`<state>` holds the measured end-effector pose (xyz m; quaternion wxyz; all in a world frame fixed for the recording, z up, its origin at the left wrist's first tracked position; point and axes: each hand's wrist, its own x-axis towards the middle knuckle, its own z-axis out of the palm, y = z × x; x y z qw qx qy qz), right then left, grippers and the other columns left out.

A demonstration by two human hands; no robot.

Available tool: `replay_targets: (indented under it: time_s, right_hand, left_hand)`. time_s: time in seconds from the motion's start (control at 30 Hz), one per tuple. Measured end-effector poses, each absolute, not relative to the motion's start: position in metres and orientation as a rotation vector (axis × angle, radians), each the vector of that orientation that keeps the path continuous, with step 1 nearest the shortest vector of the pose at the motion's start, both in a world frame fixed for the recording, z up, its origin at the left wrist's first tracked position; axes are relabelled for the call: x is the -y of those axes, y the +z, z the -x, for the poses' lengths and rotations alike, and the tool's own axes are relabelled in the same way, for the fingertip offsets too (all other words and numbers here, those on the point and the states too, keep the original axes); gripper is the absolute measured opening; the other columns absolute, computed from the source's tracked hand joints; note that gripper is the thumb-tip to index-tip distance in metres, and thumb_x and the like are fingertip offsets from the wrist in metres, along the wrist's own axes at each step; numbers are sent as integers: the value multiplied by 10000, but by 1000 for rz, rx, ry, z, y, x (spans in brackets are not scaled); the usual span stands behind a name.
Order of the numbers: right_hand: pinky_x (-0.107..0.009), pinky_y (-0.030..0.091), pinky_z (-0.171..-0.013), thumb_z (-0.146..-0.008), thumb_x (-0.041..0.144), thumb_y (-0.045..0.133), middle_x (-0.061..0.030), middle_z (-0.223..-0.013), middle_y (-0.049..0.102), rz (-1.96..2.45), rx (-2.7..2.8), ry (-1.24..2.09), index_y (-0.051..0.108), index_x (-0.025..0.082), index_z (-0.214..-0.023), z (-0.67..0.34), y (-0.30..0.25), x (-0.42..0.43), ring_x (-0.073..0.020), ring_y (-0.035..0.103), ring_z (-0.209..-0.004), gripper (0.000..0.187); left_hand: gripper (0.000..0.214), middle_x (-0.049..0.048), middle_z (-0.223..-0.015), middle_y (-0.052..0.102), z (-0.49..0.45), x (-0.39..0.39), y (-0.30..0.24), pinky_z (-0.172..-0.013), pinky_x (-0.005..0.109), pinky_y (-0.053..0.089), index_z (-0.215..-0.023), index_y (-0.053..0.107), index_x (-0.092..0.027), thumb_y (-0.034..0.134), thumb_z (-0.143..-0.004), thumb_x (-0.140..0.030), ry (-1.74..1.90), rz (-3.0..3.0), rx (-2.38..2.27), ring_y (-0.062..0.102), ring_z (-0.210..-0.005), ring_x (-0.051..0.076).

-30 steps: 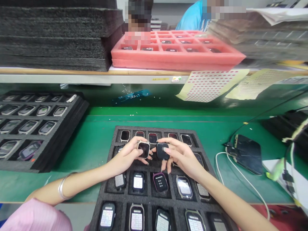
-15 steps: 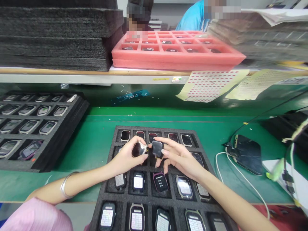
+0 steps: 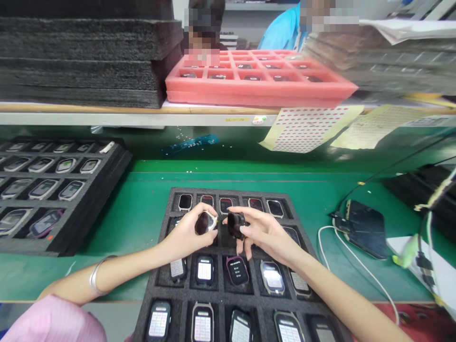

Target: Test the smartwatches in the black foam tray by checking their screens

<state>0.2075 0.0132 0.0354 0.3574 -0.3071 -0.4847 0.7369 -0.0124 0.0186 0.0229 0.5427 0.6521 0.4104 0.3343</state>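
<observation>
A black foam tray (image 3: 164, 232) lies in front of me, its pockets filled with several smartwatch bodies, some with lit screens. My left hand (image 3: 188, 232) is closed on a watch body with a light-coloured rim (image 3: 204, 223), held tilted above the tray's second row. My right hand (image 3: 263, 232) pinches a black watch body (image 3: 235, 223) right beside it, turned on edge. The two watches are a few centimetres apart over the tray's middle.
A second black tray of watches (image 3: 107, 175) sits at the left on the green mat (image 3: 142, 204). A dark device with a white cable (image 3: 363, 228) lies at the right. A shelf above holds a pink foam tray (image 3: 256, 90) and stacked black foam (image 3: 89, 57). Other people sit beyond the shelf.
Both hands have turned their watches from face-up to tilted on edge. The hands stay over the same spot of the tray.
</observation>
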Motion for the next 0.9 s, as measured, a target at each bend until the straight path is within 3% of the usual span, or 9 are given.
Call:
replay_targets:
  time_s: [0.17,0.4,0.7,0.9]
  right_hand:
    - [-221,565,-458,-864,225,662,-119,-1145,610,800,1237,1888,583,208,-1211,-208,34,-15,-171,711,-624,356]
    - [-220,552,-428,-845,258,688,-90,-994,639,884,1257,1814,615,199,-1187,-212,35,-16,-164,690,-547,354]
    - [-253,552,-481,-837,302,701,-60,-914,647,954,1276,1767,630,227,-1187,-217,34,-21,-163,676,-547,365]
    - [-215,541,-471,-837,288,704,-70,-935,662,894,1260,1823,629,228,-1190,-217,37,-18,-160,691,-524,365]
  left_hand:
    - [287,-46,-811,458,11,-17,24,-587,226,405,-983,467,-203,539,-735,-78,774,-1503,-960,457,-591,88]
    - [265,-14,-854,532,7,-15,26,-734,249,383,-910,503,-175,560,-675,-67,821,-1658,-980,495,-792,142]
    - [290,3,-868,570,3,-19,29,-718,244,380,-883,540,-160,582,-620,-45,868,-1662,-967,513,-804,156]
    - [311,13,-906,563,6,-24,27,-757,269,383,-971,533,-170,559,-676,-75,863,-1672,-1021,511,-833,165]
